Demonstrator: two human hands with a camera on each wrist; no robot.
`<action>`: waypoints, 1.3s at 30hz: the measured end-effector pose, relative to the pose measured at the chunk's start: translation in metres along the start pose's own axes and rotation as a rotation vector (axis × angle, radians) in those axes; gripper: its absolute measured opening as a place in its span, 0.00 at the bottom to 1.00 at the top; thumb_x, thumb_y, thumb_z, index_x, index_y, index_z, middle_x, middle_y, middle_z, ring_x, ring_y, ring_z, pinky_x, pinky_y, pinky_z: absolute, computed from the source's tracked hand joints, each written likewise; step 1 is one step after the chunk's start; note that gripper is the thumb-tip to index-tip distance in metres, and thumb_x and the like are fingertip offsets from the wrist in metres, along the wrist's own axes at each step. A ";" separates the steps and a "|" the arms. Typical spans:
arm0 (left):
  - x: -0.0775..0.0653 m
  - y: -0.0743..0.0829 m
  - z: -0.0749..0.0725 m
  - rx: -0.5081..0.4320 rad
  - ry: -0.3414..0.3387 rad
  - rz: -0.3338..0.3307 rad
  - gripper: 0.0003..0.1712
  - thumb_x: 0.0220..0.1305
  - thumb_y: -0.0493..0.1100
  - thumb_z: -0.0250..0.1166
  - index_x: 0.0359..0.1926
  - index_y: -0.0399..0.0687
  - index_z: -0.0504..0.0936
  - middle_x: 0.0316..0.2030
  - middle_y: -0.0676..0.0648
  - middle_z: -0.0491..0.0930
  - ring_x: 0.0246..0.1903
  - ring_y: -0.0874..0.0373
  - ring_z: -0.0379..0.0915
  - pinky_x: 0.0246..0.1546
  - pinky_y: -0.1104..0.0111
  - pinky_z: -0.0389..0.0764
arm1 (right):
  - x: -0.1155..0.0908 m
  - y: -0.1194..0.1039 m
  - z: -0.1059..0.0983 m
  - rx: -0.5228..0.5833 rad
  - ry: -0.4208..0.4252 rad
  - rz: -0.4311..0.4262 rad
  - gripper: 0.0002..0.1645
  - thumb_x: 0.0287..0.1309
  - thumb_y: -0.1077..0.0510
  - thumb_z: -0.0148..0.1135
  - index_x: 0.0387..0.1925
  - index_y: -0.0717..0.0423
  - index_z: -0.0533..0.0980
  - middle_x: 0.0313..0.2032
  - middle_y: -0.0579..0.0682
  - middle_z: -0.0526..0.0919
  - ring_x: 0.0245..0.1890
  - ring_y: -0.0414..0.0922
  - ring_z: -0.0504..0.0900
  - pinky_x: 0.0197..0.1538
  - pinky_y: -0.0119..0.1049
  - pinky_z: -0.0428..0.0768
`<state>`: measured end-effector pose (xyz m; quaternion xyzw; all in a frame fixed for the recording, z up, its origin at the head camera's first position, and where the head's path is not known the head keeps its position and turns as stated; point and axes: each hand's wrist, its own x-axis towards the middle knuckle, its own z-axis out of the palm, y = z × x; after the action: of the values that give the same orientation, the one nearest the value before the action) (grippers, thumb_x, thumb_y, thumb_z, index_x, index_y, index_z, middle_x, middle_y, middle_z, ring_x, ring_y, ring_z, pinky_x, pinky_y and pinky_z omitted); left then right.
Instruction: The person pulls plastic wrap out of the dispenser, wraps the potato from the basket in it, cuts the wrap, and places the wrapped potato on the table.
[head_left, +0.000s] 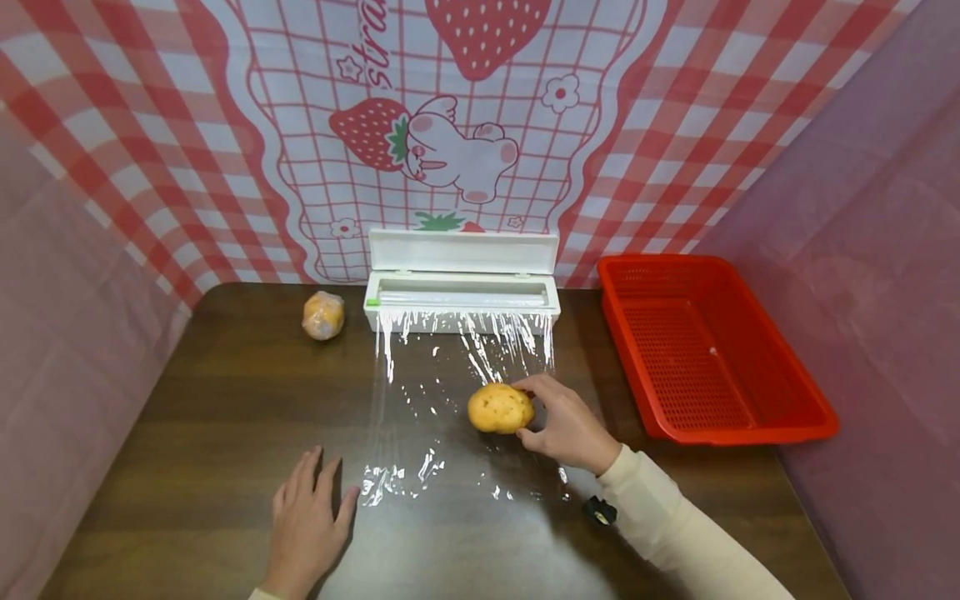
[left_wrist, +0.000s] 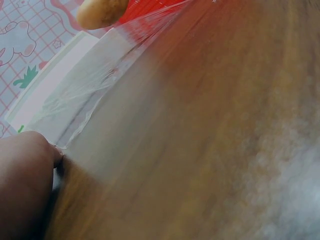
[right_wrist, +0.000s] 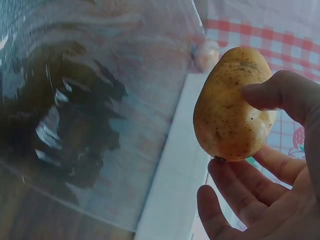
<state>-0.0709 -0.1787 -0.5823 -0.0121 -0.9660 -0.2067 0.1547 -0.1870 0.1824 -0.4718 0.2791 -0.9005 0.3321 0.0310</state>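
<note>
A yellow potato is held by my right hand, pinched between thumb and fingers above a sheet of cling film. The right wrist view shows the potato with dark specks on its skin, the thumb across one side and fingertips at its lower end. The clear film runs forward over the table from a white cling film dispenser, whose lid stands up. My left hand lies on the table, fingers extended, its thumb close to the film's near left corner. Whether the thumb touches the film is unclear.
A red plastic basket stands at the right. At the back left sits a round yellow-orange thing wrapped in film. A small black object shows beside the right sleeve. A checked strawberry cloth hangs behind the dark wooden table.
</note>
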 end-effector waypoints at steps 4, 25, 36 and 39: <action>0.000 0.000 0.000 0.007 -0.010 -0.007 0.30 0.63 0.49 0.68 0.59 0.32 0.77 0.66 0.28 0.65 0.66 0.33 0.59 0.59 0.38 0.60 | -0.001 -0.002 0.009 -0.001 -0.013 0.011 0.38 0.38 0.64 0.79 0.56 0.56 0.77 0.51 0.48 0.81 0.44 0.45 0.79 0.47 0.45 0.81; 0.003 0.006 0.001 -0.048 0.075 0.025 0.28 0.61 0.47 0.68 0.57 0.34 0.78 0.63 0.30 0.69 0.62 0.32 0.63 0.57 0.38 0.63 | -0.009 -0.010 0.054 -0.069 -0.043 0.013 0.39 0.38 0.58 0.80 0.57 0.58 0.76 0.51 0.49 0.79 0.51 0.46 0.80 0.56 0.46 0.80; 0.022 0.072 0.004 -0.113 0.152 0.578 0.07 0.64 0.45 0.64 0.35 0.47 0.85 0.29 0.53 0.74 0.29 0.57 0.70 0.29 0.64 0.72 | -0.012 -0.007 0.065 -0.068 -0.035 0.019 0.39 0.40 0.58 0.81 0.57 0.60 0.76 0.52 0.51 0.80 0.53 0.49 0.80 0.58 0.46 0.79; 0.024 0.082 0.011 -0.054 0.060 0.626 0.05 0.56 0.45 0.73 0.33 0.51 0.85 0.28 0.55 0.72 0.27 0.60 0.70 0.27 0.68 0.72 | -0.013 -0.007 0.068 -0.076 -0.042 0.017 0.39 0.41 0.57 0.81 0.58 0.60 0.76 0.52 0.51 0.80 0.53 0.49 0.80 0.58 0.46 0.78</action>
<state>-0.0899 -0.0997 -0.5522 -0.3069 -0.9046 -0.1746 0.2387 -0.1636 0.1423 -0.5235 0.2768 -0.9154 0.2918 0.0199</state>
